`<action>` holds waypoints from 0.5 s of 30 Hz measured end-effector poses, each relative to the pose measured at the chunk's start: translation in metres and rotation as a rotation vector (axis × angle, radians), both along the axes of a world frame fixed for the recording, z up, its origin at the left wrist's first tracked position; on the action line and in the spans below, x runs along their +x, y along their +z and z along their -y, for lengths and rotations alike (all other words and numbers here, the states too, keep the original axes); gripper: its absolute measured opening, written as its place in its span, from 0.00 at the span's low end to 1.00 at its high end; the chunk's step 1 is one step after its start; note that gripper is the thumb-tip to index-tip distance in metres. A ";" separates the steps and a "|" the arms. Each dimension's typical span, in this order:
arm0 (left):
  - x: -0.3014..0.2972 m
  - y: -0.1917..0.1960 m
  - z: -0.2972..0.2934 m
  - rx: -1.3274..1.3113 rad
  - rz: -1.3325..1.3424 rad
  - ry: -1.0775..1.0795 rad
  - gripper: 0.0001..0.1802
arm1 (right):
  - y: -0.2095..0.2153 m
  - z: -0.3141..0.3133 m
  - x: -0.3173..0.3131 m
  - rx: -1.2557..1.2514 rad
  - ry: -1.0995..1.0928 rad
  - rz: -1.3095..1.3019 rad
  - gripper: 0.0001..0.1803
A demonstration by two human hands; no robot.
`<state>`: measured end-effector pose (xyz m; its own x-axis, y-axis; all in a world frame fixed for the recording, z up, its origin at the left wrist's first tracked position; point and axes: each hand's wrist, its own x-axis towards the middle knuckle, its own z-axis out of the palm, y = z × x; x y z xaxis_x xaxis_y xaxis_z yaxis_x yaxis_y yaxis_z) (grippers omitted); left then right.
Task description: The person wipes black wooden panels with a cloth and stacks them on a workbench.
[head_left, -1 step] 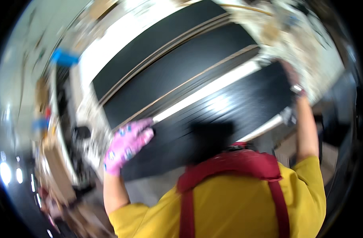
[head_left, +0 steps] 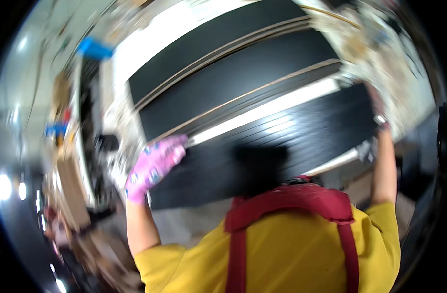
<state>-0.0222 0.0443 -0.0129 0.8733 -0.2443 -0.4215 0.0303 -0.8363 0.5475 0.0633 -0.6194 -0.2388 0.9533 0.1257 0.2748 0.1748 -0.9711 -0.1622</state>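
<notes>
A long black grooved board [head_left: 311,124] lies crosswise in front of me, held at both ends. My left hand [head_left: 157,163], in a pink patterned glove, is closed on its left end, with the fingers along the far corner. My right hand [head_left: 374,100] grips the right end; its fingers are blurred and partly hidden by the board, and a band shows at the wrist. Just beyond lie more black panels [head_left: 243,78] with brown edges, in rows side by side. A white strip [head_left: 267,111] shows between them and the held board.
Crumpled clear plastic wrap [head_left: 118,132] lies left of the panels, near a small black object [head_left: 107,142]. A blue object [head_left: 95,48] stands at the far left. Cardboard [head_left: 73,190] leans at the left. Pale wrapping [head_left: 404,73] covers the right side.
The panels and surroundings have shifted slightly right in the picture as the view turned. Both hands keep their hold on the board, whose near left corner sits a little higher in the picture.
</notes>
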 end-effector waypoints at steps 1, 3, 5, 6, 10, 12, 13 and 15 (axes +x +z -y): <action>-0.017 -0.010 -0.046 -0.001 0.063 0.114 0.25 | 0.018 -0.023 0.004 0.576 0.007 -0.208 0.21; -0.047 -0.018 -0.111 -0.258 0.096 0.493 0.35 | 0.062 -0.062 0.004 1.692 -0.171 -0.543 0.21; -0.078 -0.029 -0.138 -0.348 0.152 0.724 0.45 | 0.054 -0.038 0.011 1.088 0.131 -0.594 0.24; -0.097 -0.050 -0.152 -0.460 0.140 0.774 0.50 | 0.056 -0.045 0.009 0.922 0.126 -0.484 0.23; -0.104 -0.106 -0.080 -1.230 0.090 0.903 0.54 | 0.060 -0.055 0.008 0.963 0.109 -0.419 0.22; -0.100 -0.107 -0.069 -1.316 0.135 0.972 0.54 | 0.062 -0.055 0.006 0.952 0.121 -0.404 0.21; -0.099 -0.107 -0.066 -1.359 0.158 1.006 0.54 | 0.063 -0.057 0.006 0.940 0.129 -0.400 0.21; -0.098 -0.103 -0.062 -1.347 0.159 1.044 0.54 | 0.063 -0.059 0.005 0.924 0.140 -0.395 0.20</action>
<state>-0.1201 0.1066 -0.1163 0.8910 0.3305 -0.3111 0.1024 0.5215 0.8471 0.0682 -0.5603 -0.1760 0.9900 0.1409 -0.0105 0.0489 -0.4111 -0.9103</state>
